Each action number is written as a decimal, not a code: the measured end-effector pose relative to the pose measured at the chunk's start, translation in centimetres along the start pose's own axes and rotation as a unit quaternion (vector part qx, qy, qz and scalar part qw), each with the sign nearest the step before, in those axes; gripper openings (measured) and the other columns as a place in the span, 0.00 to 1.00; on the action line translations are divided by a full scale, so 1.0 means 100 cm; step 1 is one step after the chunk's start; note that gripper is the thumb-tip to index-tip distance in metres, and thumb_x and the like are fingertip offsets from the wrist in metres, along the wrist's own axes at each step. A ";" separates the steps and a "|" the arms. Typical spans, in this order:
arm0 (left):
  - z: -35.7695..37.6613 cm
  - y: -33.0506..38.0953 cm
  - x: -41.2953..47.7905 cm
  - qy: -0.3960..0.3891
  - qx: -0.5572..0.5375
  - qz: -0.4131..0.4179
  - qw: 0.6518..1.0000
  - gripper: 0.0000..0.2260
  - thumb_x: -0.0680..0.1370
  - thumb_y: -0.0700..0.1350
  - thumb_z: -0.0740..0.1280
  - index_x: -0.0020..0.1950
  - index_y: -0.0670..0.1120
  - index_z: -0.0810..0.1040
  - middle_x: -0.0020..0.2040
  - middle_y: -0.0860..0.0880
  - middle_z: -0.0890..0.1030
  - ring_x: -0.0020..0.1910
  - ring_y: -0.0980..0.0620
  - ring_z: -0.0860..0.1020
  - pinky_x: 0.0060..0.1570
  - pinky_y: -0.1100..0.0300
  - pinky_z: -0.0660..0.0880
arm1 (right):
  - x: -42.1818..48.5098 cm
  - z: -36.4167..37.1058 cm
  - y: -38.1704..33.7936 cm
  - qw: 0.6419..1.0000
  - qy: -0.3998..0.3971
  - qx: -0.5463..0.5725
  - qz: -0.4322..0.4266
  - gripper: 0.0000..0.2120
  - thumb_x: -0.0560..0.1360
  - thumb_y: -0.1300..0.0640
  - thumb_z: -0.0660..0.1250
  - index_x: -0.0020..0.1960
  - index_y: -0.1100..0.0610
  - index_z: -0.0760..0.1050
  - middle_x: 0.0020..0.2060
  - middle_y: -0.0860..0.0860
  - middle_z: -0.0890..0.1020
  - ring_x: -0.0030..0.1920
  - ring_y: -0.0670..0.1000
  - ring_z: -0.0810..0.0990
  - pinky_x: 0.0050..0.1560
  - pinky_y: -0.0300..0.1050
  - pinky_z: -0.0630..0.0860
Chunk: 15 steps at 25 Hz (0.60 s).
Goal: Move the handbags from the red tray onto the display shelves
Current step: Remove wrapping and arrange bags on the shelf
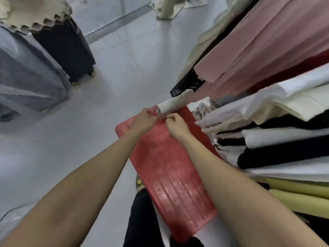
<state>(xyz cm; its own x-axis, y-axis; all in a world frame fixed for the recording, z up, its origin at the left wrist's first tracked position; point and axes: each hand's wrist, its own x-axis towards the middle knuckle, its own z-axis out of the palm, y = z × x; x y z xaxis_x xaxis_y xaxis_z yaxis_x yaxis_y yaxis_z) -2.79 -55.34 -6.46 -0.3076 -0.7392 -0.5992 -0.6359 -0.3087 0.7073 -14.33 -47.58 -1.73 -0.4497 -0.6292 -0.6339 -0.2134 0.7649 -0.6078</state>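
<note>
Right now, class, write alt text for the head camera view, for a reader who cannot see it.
A person's left hand and right hand pinch the near end of a small white bag at the far end of a long red tray. Hanging clothes crowd the right side above a grey tiled floor.

Left grip (144, 120) and right grip (176, 126) close together at arm's length, both curled, pinching.
</note>
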 end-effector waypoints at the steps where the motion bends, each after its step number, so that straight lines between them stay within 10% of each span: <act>1: 0.002 0.004 0.019 -0.001 0.030 0.004 1.000 0.17 0.78 0.48 0.69 0.64 0.45 0.72 0.58 0.45 0.78 0.55 0.45 0.79 0.53 0.53 0.75 | 0.013 0.002 -0.001 1.000 0.001 -0.008 0.014 0.15 0.80 0.58 0.59 0.64 0.54 0.75 0.56 0.52 0.81 0.54 0.55 0.79 0.60 0.52 0.77; 8: 0.034 -0.009 0.106 -0.066 0.209 0.073 0.973 0.32 0.77 0.53 0.72 0.77 0.46 0.64 0.70 0.39 0.68 0.67 0.36 0.73 0.62 0.46 0.72 | 0.079 0.020 0.013 0.998 0.013 -0.012 0.069 0.22 0.80 0.60 0.58 0.73 0.55 0.70 0.71 0.52 0.76 0.54 0.53 0.76 0.66 0.60 0.76; 15: 0.032 -0.017 0.114 -0.035 0.277 0.102 0.955 0.23 0.80 0.47 0.67 0.74 0.49 0.68 0.68 0.42 0.72 0.63 0.35 0.76 0.58 0.44 0.73 | 0.091 0.023 0.019 0.994 0.023 -0.007 0.110 0.24 0.81 0.59 0.57 0.76 0.53 0.67 0.73 0.50 0.73 0.70 0.54 0.73 0.70 0.59 0.73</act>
<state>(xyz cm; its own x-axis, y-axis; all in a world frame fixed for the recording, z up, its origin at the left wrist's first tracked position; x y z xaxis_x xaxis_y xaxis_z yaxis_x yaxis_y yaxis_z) -7.43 -61.32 -15.64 -0.4996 -0.7017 -0.5079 -0.8284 0.2157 0.5169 -16.82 -52.18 -9.83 -0.5254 -0.4393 -0.7287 -0.1164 0.8855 -0.4499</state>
